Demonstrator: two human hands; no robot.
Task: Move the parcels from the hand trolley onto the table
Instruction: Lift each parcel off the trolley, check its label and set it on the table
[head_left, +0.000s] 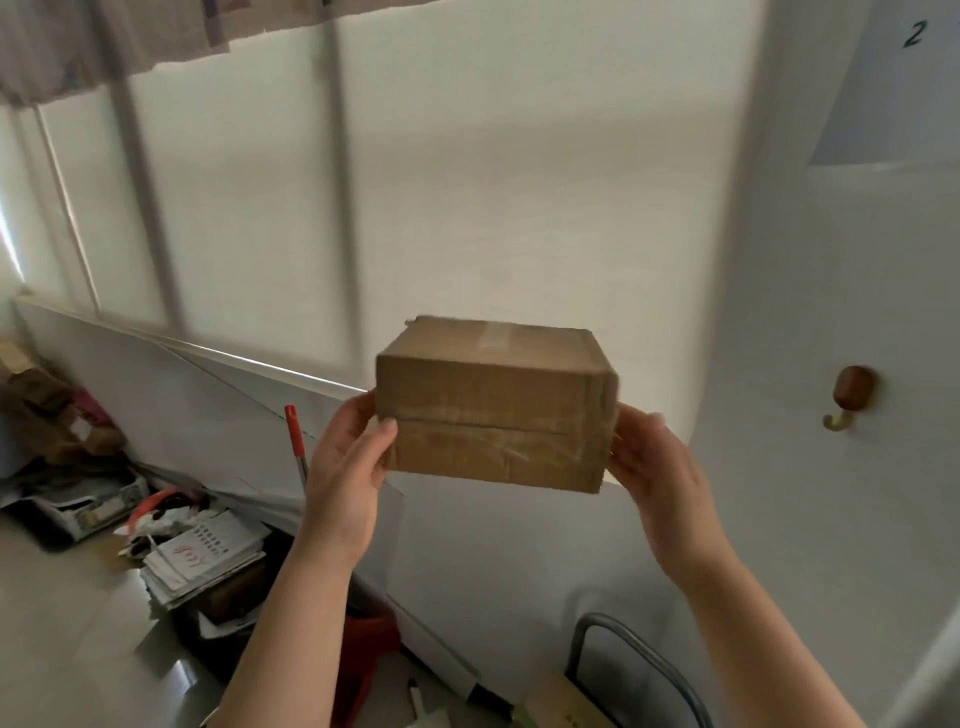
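A brown cardboard parcel (496, 408), taped along its seams, is held up in the air in front of a white wall. My left hand (350, 467) grips its left end with the thumb on the front face. My right hand (652, 467) grips its right end, fingers behind the box. The grey metal handle of the hand trolley (631, 657) curves up at the bottom right, with part of another cardboard parcel (569, 704) below it. No table is in view.
A pile of papers and notebooks (200, 558) lies on the floor at the lower left, beside boxes and clutter (62, 436). A red-handled stick (296, 441) leans on the white panel. A wooden wall hook (849, 395) sticks out at the right.
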